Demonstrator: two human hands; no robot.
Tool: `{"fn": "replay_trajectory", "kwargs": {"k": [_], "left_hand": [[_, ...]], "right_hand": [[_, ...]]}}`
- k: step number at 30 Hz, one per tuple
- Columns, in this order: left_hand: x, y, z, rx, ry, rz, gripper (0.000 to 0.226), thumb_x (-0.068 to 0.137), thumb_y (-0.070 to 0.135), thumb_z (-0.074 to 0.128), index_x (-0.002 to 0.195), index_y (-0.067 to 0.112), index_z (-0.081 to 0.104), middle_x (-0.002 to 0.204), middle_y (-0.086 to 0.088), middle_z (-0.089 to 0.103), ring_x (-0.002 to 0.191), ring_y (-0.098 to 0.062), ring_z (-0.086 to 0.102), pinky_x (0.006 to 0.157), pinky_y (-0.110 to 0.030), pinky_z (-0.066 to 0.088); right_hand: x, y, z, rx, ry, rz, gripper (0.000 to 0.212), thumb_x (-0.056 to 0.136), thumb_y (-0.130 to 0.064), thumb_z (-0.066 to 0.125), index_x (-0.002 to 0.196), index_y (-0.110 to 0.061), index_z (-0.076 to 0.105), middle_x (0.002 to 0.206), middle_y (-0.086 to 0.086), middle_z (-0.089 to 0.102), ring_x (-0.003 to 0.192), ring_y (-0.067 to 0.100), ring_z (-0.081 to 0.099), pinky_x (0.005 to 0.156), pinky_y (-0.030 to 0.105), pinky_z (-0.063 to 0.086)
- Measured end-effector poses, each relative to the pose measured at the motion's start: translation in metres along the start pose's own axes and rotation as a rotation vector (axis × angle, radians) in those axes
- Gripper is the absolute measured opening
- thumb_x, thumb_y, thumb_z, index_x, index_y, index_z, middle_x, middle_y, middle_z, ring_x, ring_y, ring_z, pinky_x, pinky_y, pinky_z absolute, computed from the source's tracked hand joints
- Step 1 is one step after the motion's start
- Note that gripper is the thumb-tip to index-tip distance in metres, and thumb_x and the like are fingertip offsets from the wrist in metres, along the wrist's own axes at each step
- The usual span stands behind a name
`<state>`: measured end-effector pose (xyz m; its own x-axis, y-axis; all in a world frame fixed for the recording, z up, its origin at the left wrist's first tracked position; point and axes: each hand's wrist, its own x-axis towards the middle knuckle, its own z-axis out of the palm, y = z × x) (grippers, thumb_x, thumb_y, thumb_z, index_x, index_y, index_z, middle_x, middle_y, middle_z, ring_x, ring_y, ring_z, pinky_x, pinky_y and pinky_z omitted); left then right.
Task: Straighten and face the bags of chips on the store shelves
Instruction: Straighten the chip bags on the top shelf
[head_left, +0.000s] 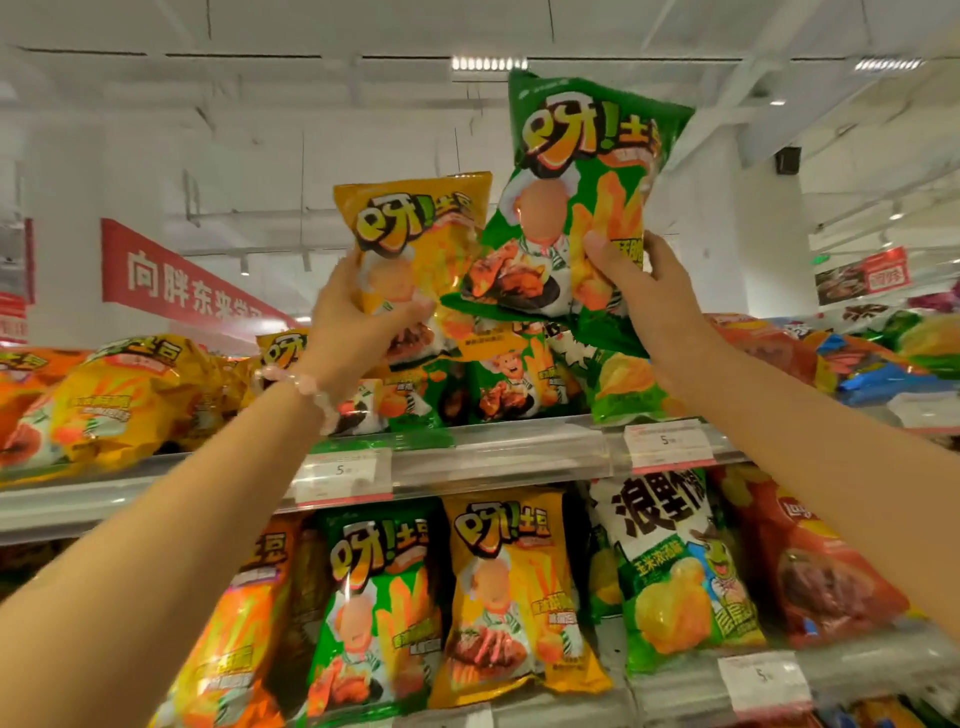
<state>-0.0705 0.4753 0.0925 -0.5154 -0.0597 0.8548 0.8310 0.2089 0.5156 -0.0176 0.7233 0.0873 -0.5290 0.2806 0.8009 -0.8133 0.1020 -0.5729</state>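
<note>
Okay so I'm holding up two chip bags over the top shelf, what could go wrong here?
The green bag is pinched low by the right hand, so it may flop or slip. Setting the yellow bag, gripped by the left hand, back down could topple the loosely piled bags on the top shelf.

a white ceiling (363, 31) spans the top, crossed by dark seams and thin hanging rods. two strip lights glow there: one (488, 63) near the middle, another (888, 64) toward the right edge. white walls (769, 218) and a broad white pillar (62, 228) stand behind the shelving. a red banner (176, 275) with white characters runs at a slant along the left wall; a smaller red sign (862, 275) hangs far right, with a small green lit sign (820, 259) just left of it. a dark box (788, 160) is mounted high on the right wall. two clear-fronted shelf rails (493, 457) cross the view, carrying white price tags (667, 446).
</note>
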Motion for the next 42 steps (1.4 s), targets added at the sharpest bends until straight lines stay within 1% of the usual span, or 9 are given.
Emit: {"fn": "replay_trajectory", "kwargs": {"k": [4,8,15,17,24,29,34,37,42], "left_hand": [[0.004,-0.007,-0.054,0.096,0.026,-0.012,0.082,0.07,0.029,0.083,0.14,0.029,0.04,0.111,0.012,0.062,0.087,0.007,0.064,0.068,-0.015,0.051],[0.006,-0.017,-0.11,0.226,0.048,-0.086,0.1,0.064,0.043,0.082,0.148,0.027,0.03,0.145,-0.004,0.045,0.123,-0.019,0.051,0.097,-0.035,0.048],[0.0,-0.035,-0.172,0.29,0.004,-0.137,0.093,0.072,0.027,0.081,0.148,0.023,0.027,0.142,-0.001,0.044,0.119,-0.023,0.054,0.091,-0.038,0.051],[-0.002,-0.042,-0.178,0.299,-0.015,-0.127,0.086,0.072,0.025,0.08,0.144,0.024,0.034,0.123,0.01,0.051,0.104,-0.013,0.061,0.081,-0.029,0.053],[-0.004,-0.072,-0.192,0.43,-0.11,-0.134,0.06,0.075,0.028,0.079,0.12,0.039,0.042,0.092,0.031,0.047,0.068,0.029,0.05,0.049,0.003,0.037],[-0.002,-0.076,-0.188,0.536,-0.149,-0.191,0.056,0.079,0.035,0.075,0.126,0.027,0.045,0.108,0.017,0.056,0.088,-0.002,0.055,0.064,-0.013,0.04],[-0.009,-0.061,-0.16,1.051,-0.041,-0.089,0.085,0.076,0.042,0.072,0.144,0.015,0.029,0.141,-0.018,0.038,0.126,-0.035,0.039,0.099,-0.052,0.04],[-0.027,-0.045,-0.122,1.13,-0.069,0.187,0.086,0.079,0.052,0.064,0.148,0.022,0.023,0.153,-0.013,0.024,0.141,-0.031,0.021,0.113,-0.057,0.019],[-0.049,-0.043,-0.063,1.082,-0.516,0.341,0.118,0.065,0.079,0.057,0.152,0.027,-0.002,0.16,0.003,-0.006,0.146,-0.017,-0.005,0.118,-0.05,0.001]], "right_hand": [[-0.006,0.009,0.03,-0.022,-0.058,0.015,0.064,0.08,-0.046,0.068,0.136,-0.024,0.045,0.117,-0.005,0.064,0.102,0.009,0.063,0.088,0.026,0.051],[-0.007,0.018,0.062,0.005,-0.085,0.03,0.07,0.077,-0.05,0.068,0.137,-0.024,0.044,0.11,-0.01,0.063,0.096,0.0,0.061,0.074,0.014,0.049],[-0.005,0.021,0.106,0.033,-0.108,0.053,0.072,0.073,-0.052,0.069,0.136,-0.026,0.044,0.1,-0.015,0.062,0.083,-0.006,0.061,0.066,0.01,0.049],[-0.006,0.021,0.112,0.031,-0.102,0.055,0.069,0.076,-0.05,0.068,0.136,-0.025,0.044,0.1,-0.017,0.061,0.081,-0.009,0.06,0.061,0.007,0.048],[-0.008,0.023,0.112,-0.053,-0.14,0.059,0.094,0.056,-0.065,0.066,0.137,-0.024,0.045,0.127,-0.003,0.059,0.112,0.014,0.058,0.098,0.036,0.047],[-0.01,0.028,0.108,-0.083,-0.156,0.064,0.096,0.054,-0.066,0.066,0.138,-0.024,0.045,0.128,-0.004,0.058,0.115,0.014,0.056,0.099,0.035,0.045],[-0.011,0.03,0.099,-0.075,-0.173,0.062,0.093,0.057,-0.063,0.066,0.138,-0.024,0.044,0.128,-0.006,0.058,0.114,0.011,0.056,0.089,0.025,0.046],[-0.011,0.031,0.09,-0.075,-0.171,0.065,0.094,0.056,-0.063,0.066,0.138,-0.024,0.044,0.128,-0.004,0.058,0.114,0.011,0.056,0.088,0.024,0.045],[-0.006,0.029,0.066,-0.129,-0.156,0.064,0.087,0.059,-0.062,0.066,0.136,-0.027,0.044,0.117,-0.008,0.061,0.102,0.003,0.059,0.077,0.015,0.045]]}}
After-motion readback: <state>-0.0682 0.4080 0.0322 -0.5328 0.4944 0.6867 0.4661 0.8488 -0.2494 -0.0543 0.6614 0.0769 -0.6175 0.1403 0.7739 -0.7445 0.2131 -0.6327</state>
